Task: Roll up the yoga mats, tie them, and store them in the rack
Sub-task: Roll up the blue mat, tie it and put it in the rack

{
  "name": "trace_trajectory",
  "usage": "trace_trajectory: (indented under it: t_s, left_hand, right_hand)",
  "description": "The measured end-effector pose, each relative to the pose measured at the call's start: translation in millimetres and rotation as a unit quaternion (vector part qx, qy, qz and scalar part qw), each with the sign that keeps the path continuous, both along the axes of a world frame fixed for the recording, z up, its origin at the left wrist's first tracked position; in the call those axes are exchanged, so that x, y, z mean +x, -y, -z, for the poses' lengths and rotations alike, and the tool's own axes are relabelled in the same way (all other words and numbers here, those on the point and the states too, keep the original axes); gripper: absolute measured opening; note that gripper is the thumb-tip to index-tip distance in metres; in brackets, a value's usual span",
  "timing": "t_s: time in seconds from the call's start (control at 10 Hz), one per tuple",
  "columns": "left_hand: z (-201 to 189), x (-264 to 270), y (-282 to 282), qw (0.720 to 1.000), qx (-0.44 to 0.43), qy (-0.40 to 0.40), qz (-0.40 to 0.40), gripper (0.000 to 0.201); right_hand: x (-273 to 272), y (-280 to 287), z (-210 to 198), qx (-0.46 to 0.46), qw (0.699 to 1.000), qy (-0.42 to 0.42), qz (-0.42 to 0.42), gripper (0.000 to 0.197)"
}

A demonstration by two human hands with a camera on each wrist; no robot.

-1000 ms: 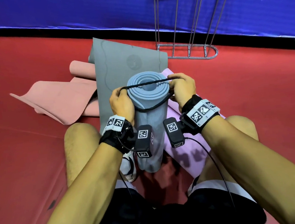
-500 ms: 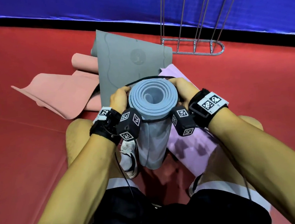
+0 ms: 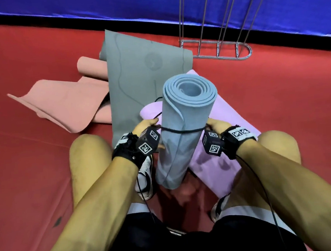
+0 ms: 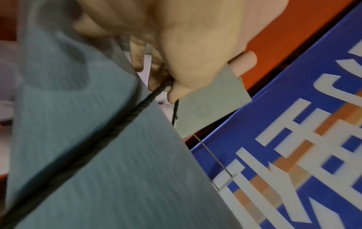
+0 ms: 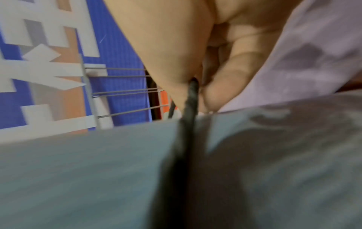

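A rolled blue-grey yoga mat (image 3: 183, 127) stands on end between my knees. A black cord (image 3: 181, 131) runs around its middle. My left hand (image 3: 144, 126) pinches the cord at the roll's left side, and my right hand (image 3: 215, 124) pinches it at the right side. The left wrist view shows the cord (image 4: 135, 111) leaving my left hand (image 4: 170, 86) and crossing the mat (image 4: 109, 162). In the right wrist view the cord (image 5: 188, 111) comes out from my right hand (image 5: 197, 86) over the mat (image 5: 98, 178).
A flat grey mat (image 3: 136, 72), a half-rolled pink mat (image 3: 68, 101) and a lilac mat (image 3: 223, 160) lie on the red floor. The metal wire rack (image 3: 218, 48) stands against the blue wall behind them. My shoes rest beside the roll.
The cord loop went over the top of the roll and slid down to its middle, and both hands moved down with it. The roll now stands taller in view.
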State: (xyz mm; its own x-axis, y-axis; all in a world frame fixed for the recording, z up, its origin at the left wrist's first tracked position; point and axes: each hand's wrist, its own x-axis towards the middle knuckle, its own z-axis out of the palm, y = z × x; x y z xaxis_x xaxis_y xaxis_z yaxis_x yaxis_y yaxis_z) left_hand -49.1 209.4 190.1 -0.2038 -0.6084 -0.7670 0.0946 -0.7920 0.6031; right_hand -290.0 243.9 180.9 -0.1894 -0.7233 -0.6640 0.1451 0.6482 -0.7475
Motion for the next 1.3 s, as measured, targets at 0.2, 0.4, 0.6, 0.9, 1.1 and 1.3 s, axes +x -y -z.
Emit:
trace_trajectory:
  t_s: [0.2,0.4,0.6,0.9,1.1,1.3]
  left_hand:
    - [11.7,-11.6,30.2,0.965,-0.120,0.231,0.022,0.022]
    - [18.4,-16.9,59.2,0.925,-0.203,0.314,0.067,0.059]
    - [77.0,-5.0,80.4,0.987,-0.083,0.107,-0.085,0.047]
    - [142.4,16.3,76.9,0.943,-0.117,0.298,0.088,0.031]
    - [172.1,30.5,58.6,0.946,-0.059,0.304,0.099,0.031]
    - [172.7,28.4,63.2,0.928,-0.117,0.327,0.136,0.026]
  right_hand:
    - [-2.0,20.4,18.4,-0.023,0.984,0.138,0.109,0.021]
    - [6.4,52.8,21.1,-0.038,0.971,0.144,0.187,0.015]
    - [12.4,73.0,58.6,-0.044,0.969,0.125,0.207,0.020]
    - [-3.8,82.3,143.4,-0.010,0.972,-0.179,-0.152,0.037]
    - [15.6,67.9,164.3,0.009,0.952,-0.236,-0.193,0.044]
    - [14.5,74.3,186.3,0.068,0.947,-0.256,-0.181,0.025]
